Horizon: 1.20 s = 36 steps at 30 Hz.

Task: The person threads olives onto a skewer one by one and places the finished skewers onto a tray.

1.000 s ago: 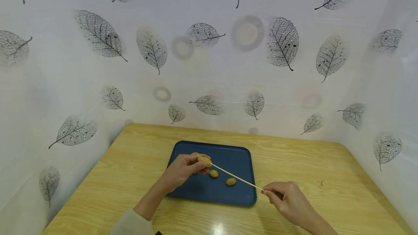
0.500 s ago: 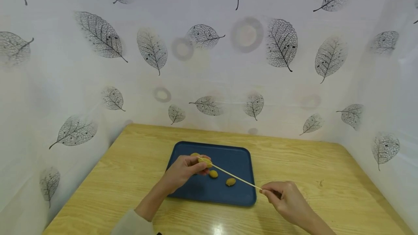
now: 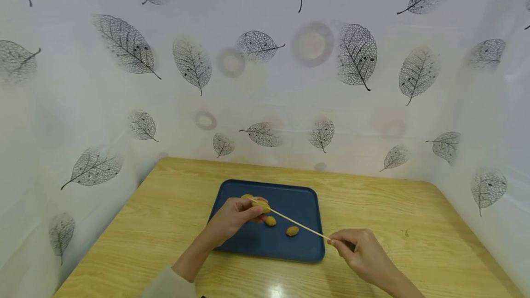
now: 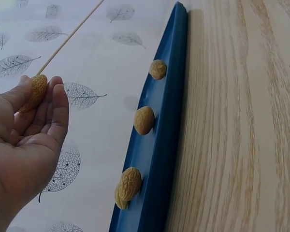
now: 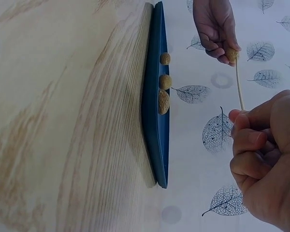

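In the head view my left hand (image 3: 236,217) pinches a wrinkled yellow-brown oval fruit (image 3: 261,206) between thumb and fingers, above the tray. A thin wooden skewer (image 3: 298,224) slants from that fruit down to my right hand (image 3: 364,254), which pinches its other end. The left wrist view shows the held fruit (image 4: 36,92) with the skewer (image 4: 67,41) meeting its top; how deep it goes is hidden. Below lies a dark blue tray (image 3: 269,247) with more such fruit (image 3: 292,231), some partly behind my left hand.
The tray rests on a light wood-grain table (image 3: 372,206). A pale curtain (image 3: 265,91) printed with grey leaves hangs behind and on both sides of the table.
My right hand has shifted very slightly left, toward the left hand, along with the skewer. The left hand keeps its hold on the fruit, almost unmoved.
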Tool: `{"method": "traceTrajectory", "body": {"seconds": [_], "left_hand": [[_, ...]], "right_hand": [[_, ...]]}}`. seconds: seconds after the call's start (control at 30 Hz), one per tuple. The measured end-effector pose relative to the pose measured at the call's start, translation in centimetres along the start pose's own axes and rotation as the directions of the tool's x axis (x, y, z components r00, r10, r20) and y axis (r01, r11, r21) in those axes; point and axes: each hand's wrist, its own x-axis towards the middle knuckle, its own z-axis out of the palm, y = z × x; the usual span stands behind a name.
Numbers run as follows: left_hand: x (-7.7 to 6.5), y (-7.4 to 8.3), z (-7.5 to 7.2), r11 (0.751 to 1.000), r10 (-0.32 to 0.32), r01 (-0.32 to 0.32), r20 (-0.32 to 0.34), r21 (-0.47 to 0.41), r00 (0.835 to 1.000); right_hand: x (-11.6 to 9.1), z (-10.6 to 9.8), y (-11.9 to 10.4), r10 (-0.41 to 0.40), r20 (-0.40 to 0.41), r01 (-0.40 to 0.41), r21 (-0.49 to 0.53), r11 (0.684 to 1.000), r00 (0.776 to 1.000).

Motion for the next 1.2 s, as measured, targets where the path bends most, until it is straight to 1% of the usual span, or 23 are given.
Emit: {"method": "traceTrajectory", "body": {"seconds": [0.27,0.43,0.7,0.93,1.2], "left_hand": [[-0.04,-0.09,0.16,0.999,-0.008,0.008,0.002,-0.038,1.000],[-0.01,-0.14,0.30,1.000,-0.007,0.007,-0.008,-0.020,1.000],[0.06,-0.10,0.49,1.000,-0.003,0.003,-0.006,-0.018,1.000],[0.19,0.04,0.70,1.000,-0.014,0.014,0.001,-0.023,1.000],[0.12,0.03,0.86,0.999,-0.008,0.008,0.006,-0.038,1.000]], "right_hand": [[0.12,0.20,-0.03,-0.051,-0.025,0.051,-0.011,0.999,0.998],[0.27,0.36,-0.08,-0.070,-0.042,0.069,-0.023,0.997,0.997],[0.31,0.39,0.01,-0.059,-0.033,0.059,-0.009,0.998,0.998],[0.28,0.29,0.01,-0.026,-0.012,0.026,0.010,1.000,1.000],[0.31,0.43,0.07,-0.032,-0.017,0.032,0.012,0.999,0.999]]}}
